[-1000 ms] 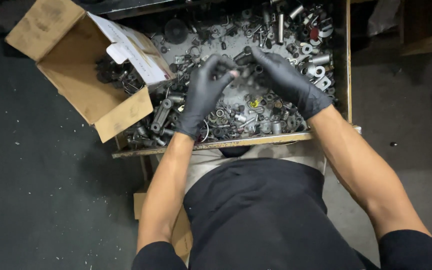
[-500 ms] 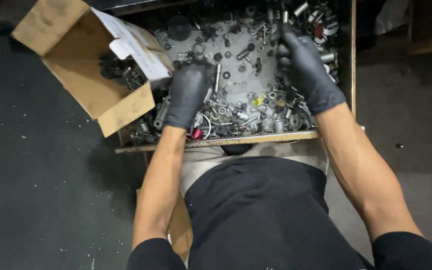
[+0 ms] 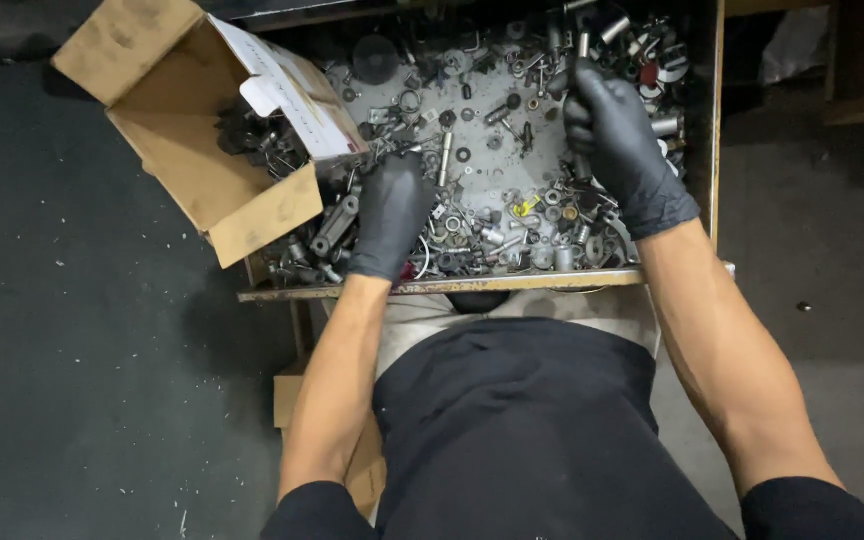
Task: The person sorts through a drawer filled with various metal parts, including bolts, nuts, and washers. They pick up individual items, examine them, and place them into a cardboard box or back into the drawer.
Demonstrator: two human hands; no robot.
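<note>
Lap: we sit close against the tray (image 3: 432, 289), its front rim just over our dark shirt (image 3: 512, 430), both forearms reaching in over that rim.

Left hand: our left hand (image 3: 390, 215), in a black glove, lies palm down on the heap near the front left of the tray, fingers curled into the parts (image 3: 482, 235). We cannot tell whether it grips any one piece.

Parts: bolts, nuts, washers and short steel cylinders lie loose across the tray, thickest along the front rim and the right side, thinner in the middle, where bare grey tray floor shows.

Right hand: our right hand (image 3: 620, 140), also gloved, is closed in a fist around a slim metal rod (image 3: 583, 45) at the far right of the tray. The rod's top pokes out above the fingers; the rest is hidden in the glove.

Handling: we judge the rod stiff, smooth and heavy for its size, possibly oily, so a full wrap near its middle suits it better than a fingertip pinch. Small pieces will slip and roll; the heap shifts when pressed.

Box: an open cardboard box (image 3: 202, 190) rests tilted on the tray's far left corner, touching it, with dark parts inside and a white paper (image 3: 287, 85) on its flap.
</note>
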